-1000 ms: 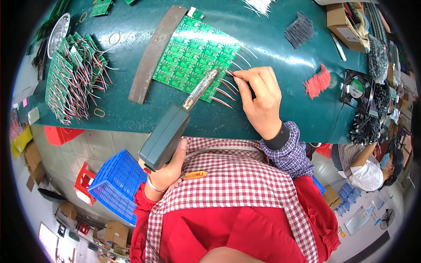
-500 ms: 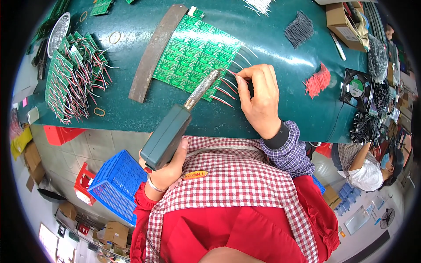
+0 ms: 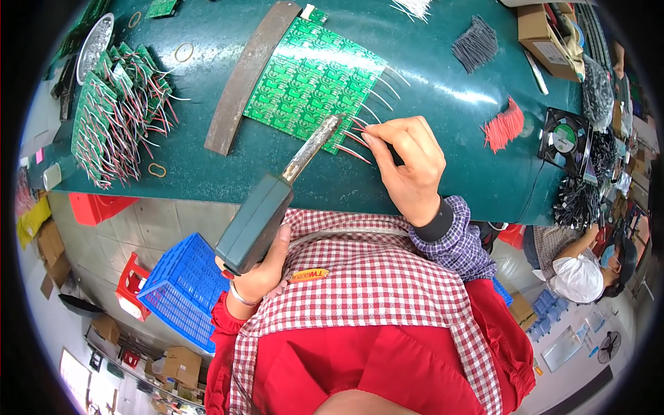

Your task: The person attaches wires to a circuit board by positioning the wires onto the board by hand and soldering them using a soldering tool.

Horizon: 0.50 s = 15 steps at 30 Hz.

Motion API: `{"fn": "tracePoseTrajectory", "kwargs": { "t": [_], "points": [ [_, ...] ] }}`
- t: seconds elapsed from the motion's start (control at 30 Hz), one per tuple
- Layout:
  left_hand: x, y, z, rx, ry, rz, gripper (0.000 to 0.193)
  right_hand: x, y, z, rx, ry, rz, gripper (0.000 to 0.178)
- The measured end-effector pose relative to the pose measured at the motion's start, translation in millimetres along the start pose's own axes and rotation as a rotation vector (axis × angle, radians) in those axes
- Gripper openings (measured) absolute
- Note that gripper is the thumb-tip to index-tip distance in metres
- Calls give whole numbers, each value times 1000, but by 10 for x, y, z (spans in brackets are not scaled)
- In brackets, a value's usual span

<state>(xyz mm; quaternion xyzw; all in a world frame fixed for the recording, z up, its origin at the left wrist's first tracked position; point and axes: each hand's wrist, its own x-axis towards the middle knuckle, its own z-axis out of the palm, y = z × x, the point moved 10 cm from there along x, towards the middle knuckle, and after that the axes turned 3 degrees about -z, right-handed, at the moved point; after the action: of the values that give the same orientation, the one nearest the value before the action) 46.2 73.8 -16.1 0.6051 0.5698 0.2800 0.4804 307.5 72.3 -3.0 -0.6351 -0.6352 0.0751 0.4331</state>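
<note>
My left hand [image 3: 265,275] is wrapped round the handle of a dark green soldering gun [image 3: 254,223]. Its worn metal tip lies over the right edge of a green circuit board panel [image 3: 308,79], close to the wires there. With thumb and forefinger, my right hand [image 3: 415,162] pinches a thin red wire [image 3: 357,124] at that same edge; the wire's end is partly covered by the fingers. Several white wires [image 3: 384,97] fan out from the edge farther up, and red and white ones stick out nearer to me.
A curved, dark flat bar [image 3: 250,79] lies along the panel's left side. Wired boards [image 3: 114,124] are piled at the left. Bundles of black wires [image 3: 475,45] and red wires [image 3: 503,126], a fan [image 3: 564,138] and a cardboard box [image 3: 546,45] are on the right. A co-worker sits beyond.
The soldering gun's tip has moved slightly left, with its body lower. My right hand has shifted a little toward me along the panel's edge, still pinching.
</note>
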Motion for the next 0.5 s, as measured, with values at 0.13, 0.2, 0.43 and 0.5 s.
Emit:
{"fn": "tracePoseTrajectory", "kwargs": {
  "t": [0.13,0.2,0.43,0.5],
  "points": [
    [24,41,7,16,-2,24,24,1,-15,27,-14,17,-20,20],
    [18,65,14,13,3,98,23,0,-15,41,-23,18,-19,19],
    [15,75,28,-4,24,107,23,-18,40,77,-23,0,28,20],
    [-1,93,48,95,3,168,25,-21,57,59,-14,4,46,20]
  ]
}}
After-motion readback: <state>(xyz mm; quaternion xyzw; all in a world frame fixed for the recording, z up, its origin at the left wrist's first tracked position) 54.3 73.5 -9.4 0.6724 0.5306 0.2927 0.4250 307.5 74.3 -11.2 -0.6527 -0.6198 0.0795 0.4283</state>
